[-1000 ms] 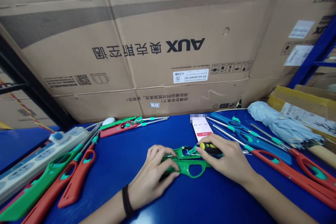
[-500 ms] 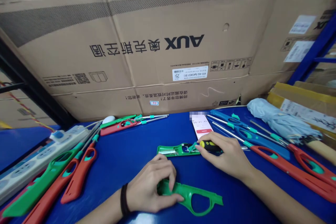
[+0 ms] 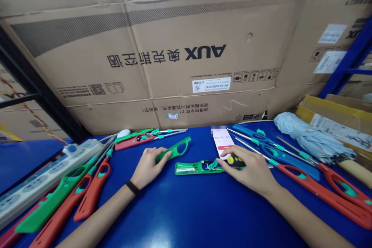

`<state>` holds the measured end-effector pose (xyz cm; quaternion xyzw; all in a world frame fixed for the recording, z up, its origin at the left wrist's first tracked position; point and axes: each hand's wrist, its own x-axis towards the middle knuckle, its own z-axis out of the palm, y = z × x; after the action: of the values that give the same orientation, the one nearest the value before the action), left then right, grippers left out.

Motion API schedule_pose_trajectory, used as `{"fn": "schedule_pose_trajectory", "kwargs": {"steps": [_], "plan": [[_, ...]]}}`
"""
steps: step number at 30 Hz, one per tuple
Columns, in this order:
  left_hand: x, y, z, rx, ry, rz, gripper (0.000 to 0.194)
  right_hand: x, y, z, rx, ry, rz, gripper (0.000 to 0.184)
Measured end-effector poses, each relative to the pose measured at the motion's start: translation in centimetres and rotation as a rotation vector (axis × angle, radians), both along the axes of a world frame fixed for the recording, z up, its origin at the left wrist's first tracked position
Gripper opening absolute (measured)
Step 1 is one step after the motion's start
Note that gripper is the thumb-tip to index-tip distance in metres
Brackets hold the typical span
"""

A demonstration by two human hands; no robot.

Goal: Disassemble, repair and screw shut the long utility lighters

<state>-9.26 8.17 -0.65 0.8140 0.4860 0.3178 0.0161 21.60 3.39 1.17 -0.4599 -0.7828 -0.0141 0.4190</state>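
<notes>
My left hand [image 3: 149, 164] is closed around one end of an empty green lighter casing half [image 3: 180, 148], its looped end tilted up to the right above the table. In my right hand [image 3: 251, 168] is a screwdriver [image 3: 232, 160] with a black and yellow handle; its shaft is hidden. My right thumb and index fingertip are at the teal piece of the other green lighter half [image 3: 190, 168]. That half lies on the blue table with a clear fuel tank and small inner parts showing. Its right end is hidden behind my right hand.
A phone [image 3: 223, 139] showing a timer lies behind my right hand. Red and blue long lighters [image 3: 325, 195] lie at the right beside a folded umbrella [image 3: 310, 133]. More lighters [image 3: 93, 192] and a power strip [image 3: 49, 180] are at the left. A cardboard box [image 3: 174, 19] stands behind.
My left hand has carried the empty green casing half from the near side away to the upper left. My right hand stays by the other half, still holding the screwdriver.
</notes>
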Motion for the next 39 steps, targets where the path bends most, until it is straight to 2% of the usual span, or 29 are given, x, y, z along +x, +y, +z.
{"fn": "schedule_pose_trajectory", "kwargs": {"steps": [3,5,8,10,13,16,20,25,39], "plan": [[0.3,0.2,-0.2,-0.053,0.064,-0.033,0.028,0.2,0.1,-0.2,-0.109,-0.127,-0.009,0.012],[0.4,0.2,-0.4,-0.062,0.084,-0.029,0.027,0.3,0.2,-0.3,-0.173,-0.228,0.006,0.018],[0.3,0.1,-0.5,-0.033,0.092,0.010,0.027,0.4,0.3,-0.4,-0.223,-0.330,-0.004,0.030],[0.3,-0.1,-0.3,-0.001,0.096,0.015,0.028,0.3,0.2,-0.4,-0.251,-0.359,-0.018,0.031],[0.8,-0.7,0.2,0.032,0.122,-0.054,0.023,0.2,0.2,-0.4,-0.299,-0.347,0.002,0.026],[1.5,-1.5,0.7,0.040,0.171,-0.181,0.019,0.2,0.1,-0.4,-0.348,-0.329,0.035,0.024],[2.2,-2.2,1.0,0.040,0.233,-0.319,0.031,0.2,0.0,-0.3,-0.380,-0.312,0.041,0.022],[2.3,-2.2,1.1,0.014,0.232,-0.329,0.027,0.0,0.1,-0.1,-0.395,-0.295,0.050,0.019],[2.3,-2.1,1.1,-0.008,0.214,-0.358,0.033,0.0,-0.2,-0.1,-0.404,-0.256,0.177,0.013]]}}
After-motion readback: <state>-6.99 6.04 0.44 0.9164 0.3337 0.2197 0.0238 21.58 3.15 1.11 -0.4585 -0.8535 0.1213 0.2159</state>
